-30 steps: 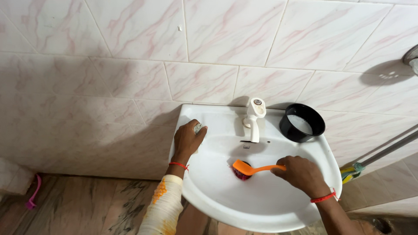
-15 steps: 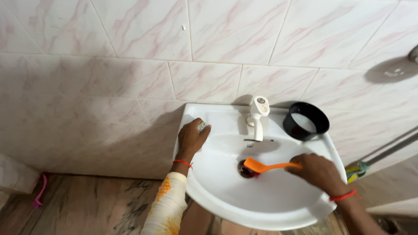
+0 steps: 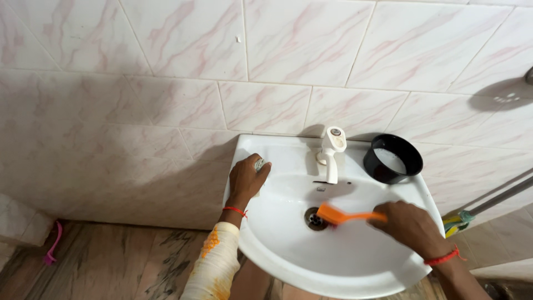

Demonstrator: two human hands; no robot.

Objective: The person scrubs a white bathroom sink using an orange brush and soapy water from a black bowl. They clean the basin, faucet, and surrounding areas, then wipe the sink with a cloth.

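Observation:
A white wall-mounted washbasin (image 3: 333, 272) fills the lower middle of the view. My right hand (image 3: 411, 226) grips the handle of an orange brush (image 3: 340, 215), whose head rests on the bowl just right of the drain (image 3: 314, 218). My left hand (image 3: 247, 179) lies on the basin's left rim, fingers curled over a small greyish thing that is mostly hidden. A white tap (image 3: 331, 152) stands at the back of the basin.
A black round bowl (image 3: 393, 158) holding something white sits on the basin's back right corner. A mop handle (image 3: 488, 201) leans at the right. Pink-veined tiles cover the wall (image 3: 166, 100). A pink hook-shaped item (image 3: 53, 251) lies on the floor at the left.
The brush head has slid from over the drain to just right of it, uncovering the drain. My right hand moved right with it. My left hand stayed on the rim.

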